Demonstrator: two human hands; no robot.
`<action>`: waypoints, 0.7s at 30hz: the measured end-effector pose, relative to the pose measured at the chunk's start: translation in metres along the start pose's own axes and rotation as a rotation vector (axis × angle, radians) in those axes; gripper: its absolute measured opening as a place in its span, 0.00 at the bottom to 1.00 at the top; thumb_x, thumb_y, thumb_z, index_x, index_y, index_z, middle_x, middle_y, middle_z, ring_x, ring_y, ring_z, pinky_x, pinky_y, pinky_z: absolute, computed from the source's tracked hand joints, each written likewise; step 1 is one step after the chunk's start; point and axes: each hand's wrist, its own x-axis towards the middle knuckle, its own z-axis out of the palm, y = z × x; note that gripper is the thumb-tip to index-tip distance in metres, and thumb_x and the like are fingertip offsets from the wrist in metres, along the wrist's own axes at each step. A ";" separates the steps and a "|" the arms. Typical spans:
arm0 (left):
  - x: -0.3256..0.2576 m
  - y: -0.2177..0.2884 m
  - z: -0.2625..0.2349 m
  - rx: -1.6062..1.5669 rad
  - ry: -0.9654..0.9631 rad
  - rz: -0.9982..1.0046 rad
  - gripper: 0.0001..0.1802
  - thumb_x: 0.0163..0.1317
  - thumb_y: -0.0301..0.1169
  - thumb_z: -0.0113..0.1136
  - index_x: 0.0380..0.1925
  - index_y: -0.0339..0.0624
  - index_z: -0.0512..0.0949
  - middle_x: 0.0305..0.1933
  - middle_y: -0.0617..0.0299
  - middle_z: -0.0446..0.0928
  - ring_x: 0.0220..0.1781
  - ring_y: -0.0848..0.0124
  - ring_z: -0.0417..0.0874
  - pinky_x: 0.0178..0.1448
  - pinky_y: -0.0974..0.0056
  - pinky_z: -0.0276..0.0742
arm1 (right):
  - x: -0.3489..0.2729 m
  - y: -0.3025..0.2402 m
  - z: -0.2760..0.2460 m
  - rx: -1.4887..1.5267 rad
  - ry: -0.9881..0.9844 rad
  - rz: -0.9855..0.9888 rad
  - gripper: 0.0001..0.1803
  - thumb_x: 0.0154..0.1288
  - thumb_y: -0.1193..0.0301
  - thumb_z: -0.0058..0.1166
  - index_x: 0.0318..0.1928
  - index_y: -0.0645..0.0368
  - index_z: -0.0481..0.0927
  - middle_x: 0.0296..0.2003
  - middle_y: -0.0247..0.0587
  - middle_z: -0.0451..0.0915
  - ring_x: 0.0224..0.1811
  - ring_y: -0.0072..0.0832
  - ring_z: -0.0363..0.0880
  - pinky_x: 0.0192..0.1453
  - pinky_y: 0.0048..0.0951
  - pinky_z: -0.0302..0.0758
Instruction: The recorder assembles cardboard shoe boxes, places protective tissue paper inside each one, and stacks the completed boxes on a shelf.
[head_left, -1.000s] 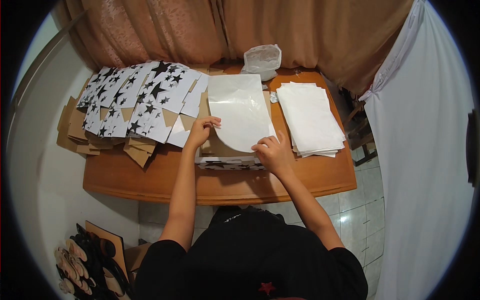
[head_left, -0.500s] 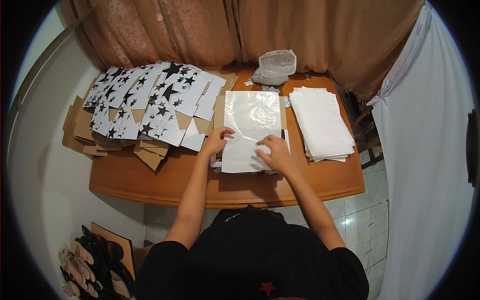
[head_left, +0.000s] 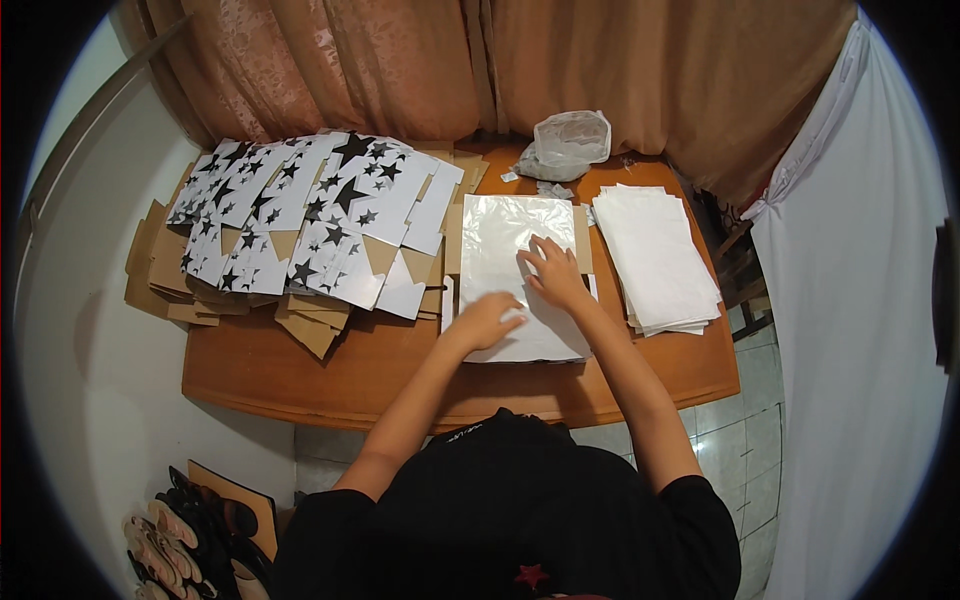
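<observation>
A glossy white sheet [head_left: 500,235], with a wrinkled sheen over its far half, lies flat in front of me on a low stack of brown cardboard [head_left: 582,235]. My left hand [head_left: 487,324] is over the near left part of the sheet, its fingers apart and pointing right. Farther up and to the right, my right hand [head_left: 556,274] rests on the sheet with spread fingers. Neither hand grips anything. A dark cord [head_left: 432,288] shows beside the sheet's left edge.
Flattened boxes with black stars [head_left: 330,200] overlap on the table's left, above brown cardboard [head_left: 310,325]. White sheets [head_left: 658,260] are stacked at right. Behind stands a clear plastic bag [head_left: 572,140] of small packets. The wooden table [head_left: 300,370] meets a brown curtain [head_left: 380,80].
My left hand has moved from the sheet's left edge onto its near part. My right hand has slid farther away across the sheet. The sheet's near edge now lies flatter.
</observation>
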 end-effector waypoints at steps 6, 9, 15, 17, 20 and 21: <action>0.025 -0.009 0.015 -0.081 -0.595 -0.210 0.40 0.59 0.66 0.33 0.51 0.44 0.75 0.56 0.46 0.70 0.59 0.50 0.69 0.63 0.56 0.62 | 0.000 0.002 0.011 0.008 -0.008 0.061 0.24 0.55 0.65 0.56 0.54 0.46 0.70 0.60 0.42 0.61 0.66 0.45 0.55 0.63 0.59 0.53; 0.031 -0.022 0.024 -0.014 -0.719 -0.278 0.48 0.55 0.72 0.26 0.56 0.45 0.70 0.62 0.44 0.63 0.65 0.49 0.62 0.66 0.55 0.56 | 0.003 -0.004 0.008 -0.009 -0.004 0.067 0.24 0.55 0.65 0.56 0.54 0.46 0.70 0.60 0.42 0.61 0.65 0.44 0.55 0.63 0.58 0.52; 0.027 -0.011 0.025 -0.193 -0.925 -0.286 0.55 0.48 0.77 0.24 0.60 0.43 0.65 0.67 0.44 0.55 0.69 0.51 0.54 0.69 0.55 0.50 | -0.002 0.000 0.008 -0.021 0.016 0.082 0.25 0.53 0.65 0.58 0.54 0.45 0.70 0.61 0.41 0.61 0.65 0.43 0.56 0.63 0.56 0.53; 0.028 -0.016 0.026 -0.182 -0.914 -0.282 0.55 0.49 0.77 0.24 0.60 0.43 0.65 0.66 0.44 0.56 0.68 0.50 0.55 0.69 0.56 0.50 | -0.004 -0.002 0.008 -0.072 0.012 0.113 0.26 0.51 0.64 0.59 0.54 0.46 0.70 0.61 0.41 0.61 0.64 0.43 0.57 0.63 0.56 0.53; 0.029 -0.016 0.018 -0.156 -0.914 -0.306 0.55 0.48 0.77 0.25 0.60 0.43 0.65 0.66 0.44 0.56 0.68 0.50 0.55 0.69 0.56 0.50 | -0.008 0.002 0.007 -0.095 0.058 0.168 0.28 0.49 0.64 0.61 0.54 0.47 0.70 0.60 0.42 0.62 0.64 0.43 0.57 0.63 0.56 0.53; 0.030 -0.014 0.014 -0.154 -0.915 -0.303 0.55 0.48 0.77 0.25 0.60 0.43 0.65 0.66 0.44 0.56 0.68 0.50 0.55 0.69 0.56 0.50 | -0.009 0.004 0.007 -0.098 0.060 0.171 0.28 0.49 0.64 0.61 0.54 0.47 0.70 0.60 0.42 0.62 0.64 0.43 0.57 0.63 0.56 0.53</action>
